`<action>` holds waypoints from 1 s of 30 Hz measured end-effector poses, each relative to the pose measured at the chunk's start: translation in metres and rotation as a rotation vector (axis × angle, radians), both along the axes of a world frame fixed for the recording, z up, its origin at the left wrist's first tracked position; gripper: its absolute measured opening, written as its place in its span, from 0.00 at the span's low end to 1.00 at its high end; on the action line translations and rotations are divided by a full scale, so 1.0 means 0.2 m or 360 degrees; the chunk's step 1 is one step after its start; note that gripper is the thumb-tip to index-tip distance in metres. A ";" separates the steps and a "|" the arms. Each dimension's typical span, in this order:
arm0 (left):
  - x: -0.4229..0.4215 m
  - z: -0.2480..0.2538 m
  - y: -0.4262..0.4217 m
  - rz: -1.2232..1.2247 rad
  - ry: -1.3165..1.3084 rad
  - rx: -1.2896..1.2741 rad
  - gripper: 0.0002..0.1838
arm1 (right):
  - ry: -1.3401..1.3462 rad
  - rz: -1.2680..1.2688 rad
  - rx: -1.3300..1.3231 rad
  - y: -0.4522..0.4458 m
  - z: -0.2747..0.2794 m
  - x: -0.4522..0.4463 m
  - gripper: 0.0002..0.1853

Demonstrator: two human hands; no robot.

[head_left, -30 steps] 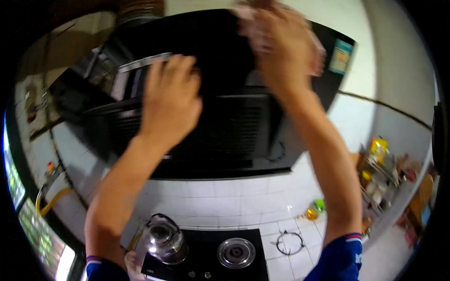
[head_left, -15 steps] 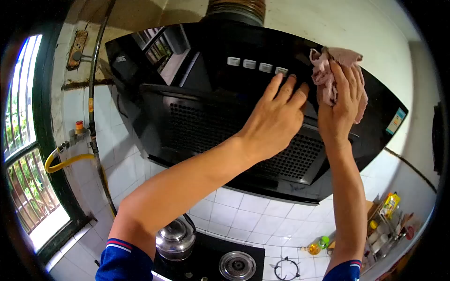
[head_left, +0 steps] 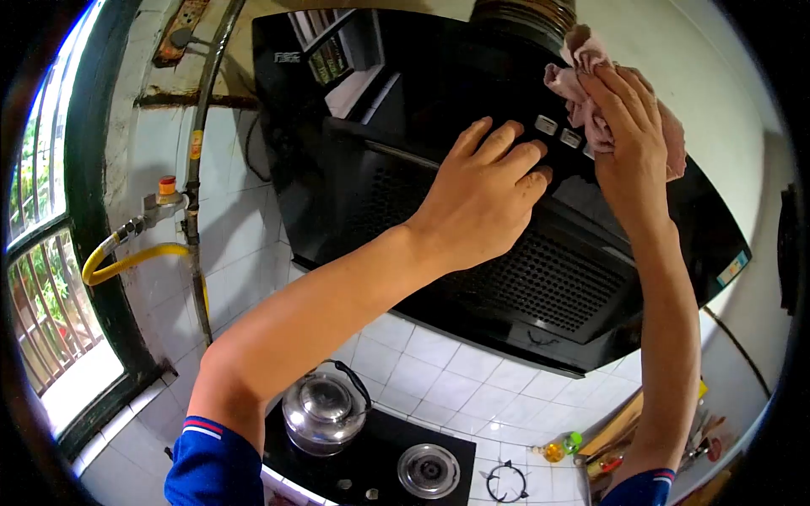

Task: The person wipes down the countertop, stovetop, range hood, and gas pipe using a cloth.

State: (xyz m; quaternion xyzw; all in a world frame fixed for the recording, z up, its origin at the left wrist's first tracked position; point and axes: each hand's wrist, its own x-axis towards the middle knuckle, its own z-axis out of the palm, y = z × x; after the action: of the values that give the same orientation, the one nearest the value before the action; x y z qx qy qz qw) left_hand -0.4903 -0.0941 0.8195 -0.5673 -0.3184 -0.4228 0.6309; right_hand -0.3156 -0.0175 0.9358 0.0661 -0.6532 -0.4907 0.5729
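Note:
A black range hood (head_left: 422, 76) with a glossy front and perforated grilles fills the upper middle. My right hand (head_left: 629, 139) presses a crumpled pink cloth (head_left: 582, 93) against its upper right part, beside the silver buttons (head_left: 546, 125). The cloth sticks out past the fingers on both sides and partly hides the button row. My left hand (head_left: 485, 194) holds nothing; its fingers are apart and bent, with the tips on or close to the hood's front, left of and below the buttons.
Below the hood, a metal kettle (head_left: 325, 409) stands on a black gas stove (head_left: 384, 460) beside a bare burner. A bottle (head_left: 557, 447) and a pan support (head_left: 506, 481) are on the tiled counter. At left are a yellow hose (head_left: 135, 257), a pipe and a barred window.
The view has shifted, showing the hood further right and steeply tilted. My right hand with the cloth has moved leftward over the hood to the buttons. My left hand has come off the button row.

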 end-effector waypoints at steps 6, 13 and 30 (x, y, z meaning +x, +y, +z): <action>-0.23 -0.04 -0.14 0.0024 -0.0098 -0.0010 0.14 | -0.0063 -0.0064 0.0169 -0.12 0.03 -0.30 0.29; -0.54 -0.09 -0.30 0.0036 -0.0194 -0.0006 0.16 | -0.0055 -0.0008 0.0362 -0.28 0.03 -0.69 0.24; -1.00 -0.33 -0.57 -0.0502 -0.1030 -0.0220 0.21 | -0.0255 0.0369 0.0278 -0.62 0.00 -1.60 0.26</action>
State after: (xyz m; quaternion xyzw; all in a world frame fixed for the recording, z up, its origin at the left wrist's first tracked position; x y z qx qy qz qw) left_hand -0.6904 -0.2078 0.7533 -0.4876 -0.4380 -0.6499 0.3848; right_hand -0.6346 -0.1412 0.9355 0.2295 -0.6395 -0.4695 0.5638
